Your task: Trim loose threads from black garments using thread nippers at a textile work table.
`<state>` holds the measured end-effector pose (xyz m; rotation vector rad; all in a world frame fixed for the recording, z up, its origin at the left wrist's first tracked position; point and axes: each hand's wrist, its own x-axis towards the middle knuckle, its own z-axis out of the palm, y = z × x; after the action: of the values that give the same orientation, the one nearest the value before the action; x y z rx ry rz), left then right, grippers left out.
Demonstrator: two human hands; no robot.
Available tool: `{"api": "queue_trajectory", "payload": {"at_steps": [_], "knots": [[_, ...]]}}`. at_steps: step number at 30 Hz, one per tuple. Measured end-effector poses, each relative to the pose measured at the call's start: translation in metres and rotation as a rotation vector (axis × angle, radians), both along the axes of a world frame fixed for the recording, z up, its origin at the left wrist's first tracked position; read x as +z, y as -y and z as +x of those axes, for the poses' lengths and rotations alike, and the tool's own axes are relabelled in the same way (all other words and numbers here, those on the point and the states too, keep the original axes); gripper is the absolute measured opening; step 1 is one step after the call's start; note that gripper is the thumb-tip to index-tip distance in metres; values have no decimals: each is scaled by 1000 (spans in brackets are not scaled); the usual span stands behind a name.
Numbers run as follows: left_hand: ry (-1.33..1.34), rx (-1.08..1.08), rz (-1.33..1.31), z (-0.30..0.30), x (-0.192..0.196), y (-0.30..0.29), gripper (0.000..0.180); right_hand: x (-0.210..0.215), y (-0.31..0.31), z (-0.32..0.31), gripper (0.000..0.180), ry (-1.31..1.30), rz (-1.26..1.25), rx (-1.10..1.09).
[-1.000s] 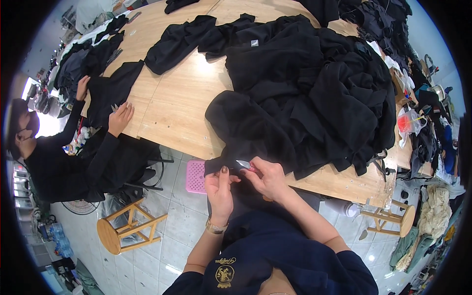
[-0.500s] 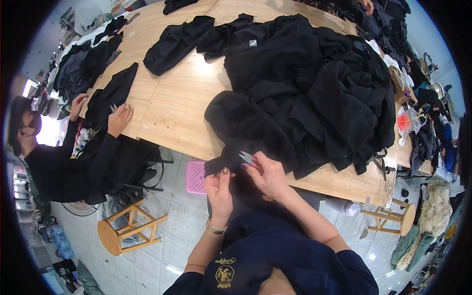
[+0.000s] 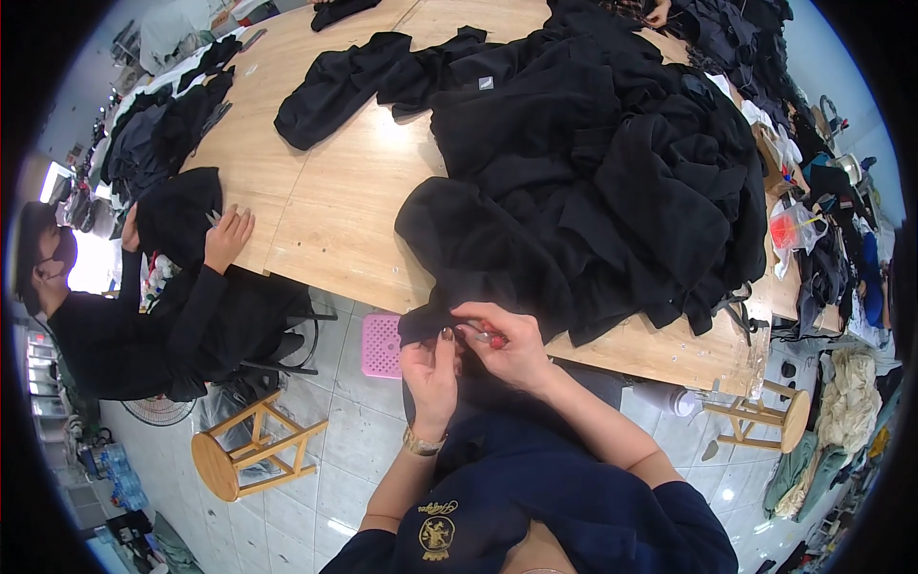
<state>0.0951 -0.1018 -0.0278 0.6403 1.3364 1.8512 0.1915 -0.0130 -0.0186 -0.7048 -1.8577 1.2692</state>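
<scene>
A black garment [image 3: 488,239] spreads over the near edge of the wooden table, one corner of it drawn down toward me. My left hand [image 3: 430,378] pinches that corner between thumb and fingers. Close beside it, my right hand [image 3: 513,352] is closed round small thread snips [image 3: 496,341] with red handles. Its fingertips meet the cloth next to my left thumb. The blades are mostly hidden by the fingers, and whatever lies between the fingertips is too small to make out. A small pale label [image 3: 486,83] shows on the black cloth farther back.
On the left a co-worker [image 3: 124,325] sits handling a black piece [image 3: 180,215]. A pink perforated stool top [image 3: 381,346] shows under the table's edge. Wooden stools stand at left [image 3: 218,464] and right [image 3: 794,423]. Piled clothes [image 3: 736,57] fill the far right.
My right hand has turned, and the snips' blades, pointing up-left before, are now tucked against the cloth by my left hand. The co-worker's black piece has been pulled closer to them.
</scene>
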Motion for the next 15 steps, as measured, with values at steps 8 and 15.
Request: {"api": "queue_trajectory", "payload": {"at_steps": [8, 15], "knots": [[50, 72, -32, 2, 3, -5, 9, -13, -4, 4, 9, -105, -405, 45], [-133, 114, -44, -1, 0, -5, 10, -17, -2, 3, 13, -165, -306, -49]]}}
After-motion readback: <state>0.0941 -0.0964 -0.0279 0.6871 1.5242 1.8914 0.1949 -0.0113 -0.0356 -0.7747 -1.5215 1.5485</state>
